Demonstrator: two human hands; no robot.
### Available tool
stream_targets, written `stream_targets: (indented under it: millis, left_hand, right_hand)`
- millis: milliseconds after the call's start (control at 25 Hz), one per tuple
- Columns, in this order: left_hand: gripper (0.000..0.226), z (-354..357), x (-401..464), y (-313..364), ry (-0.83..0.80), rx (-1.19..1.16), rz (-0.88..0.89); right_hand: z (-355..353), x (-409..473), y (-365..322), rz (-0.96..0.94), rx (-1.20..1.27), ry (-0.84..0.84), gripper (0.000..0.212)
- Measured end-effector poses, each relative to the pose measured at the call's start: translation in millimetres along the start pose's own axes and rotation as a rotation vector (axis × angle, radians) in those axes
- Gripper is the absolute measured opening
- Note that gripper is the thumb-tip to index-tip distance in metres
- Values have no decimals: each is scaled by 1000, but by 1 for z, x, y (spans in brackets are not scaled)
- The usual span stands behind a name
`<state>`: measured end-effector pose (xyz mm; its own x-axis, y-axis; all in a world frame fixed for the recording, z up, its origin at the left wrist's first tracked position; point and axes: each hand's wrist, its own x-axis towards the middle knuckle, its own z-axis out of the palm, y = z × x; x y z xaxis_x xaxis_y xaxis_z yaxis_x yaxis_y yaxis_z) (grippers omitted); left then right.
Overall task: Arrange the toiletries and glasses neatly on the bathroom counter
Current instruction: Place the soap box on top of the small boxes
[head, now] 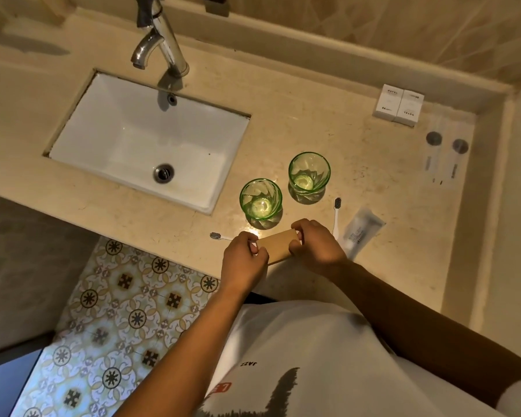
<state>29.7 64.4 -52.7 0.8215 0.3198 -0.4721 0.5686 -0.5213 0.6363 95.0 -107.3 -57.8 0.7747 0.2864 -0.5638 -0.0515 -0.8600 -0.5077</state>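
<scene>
A bare stretch of counter [283,115] is seen in the upper middle of the frame, between the sink [145,139] and the white boxes [399,105] at the upper right. Toward the lower centre, passage is narrowed by two green glasses [260,200] standing near each other. A toothbrush [337,216] and a sachet [361,233] are laid just right of them. The far right is blocked by two wrapped items [445,158] beside the raised ledge [494,176].
</scene>
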Motion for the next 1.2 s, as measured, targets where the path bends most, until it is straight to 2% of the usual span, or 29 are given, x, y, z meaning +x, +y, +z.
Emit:
stream_targets:
  millis: [160,320,440,560,800,1000,1080,1200]
  left_hand:
    - [20,-1,-1,7,17,-24,35]
    - [16,8,-3,30,-64,-48,78]
    - [26,26,-6,56,-131,-27,212]
    - [32,45,-6,89,-230,1,347]
    - [48,77,24,150,-331,99,490]
    - [39,87,65,199,-283,91,544]
    - [30,92,85,218,-248,46,540]
    - [17,105,119,245,-201,63,535]
  right_hand:
    - [-11,-6,3,49,118,66,46]
    - [-31,-16,19,85,270,205,35]
    - [-49,-28,42,148,373,262,34]
    - [-69,-35,68,261,507,414,30]
    - [-113,-30,106,409,599,569,28]
    - [-151,0,117,420,782,656,26]
    - [-168,17,119,419,910,691,20]
    - [-193,48,122,392,1016,694,23]
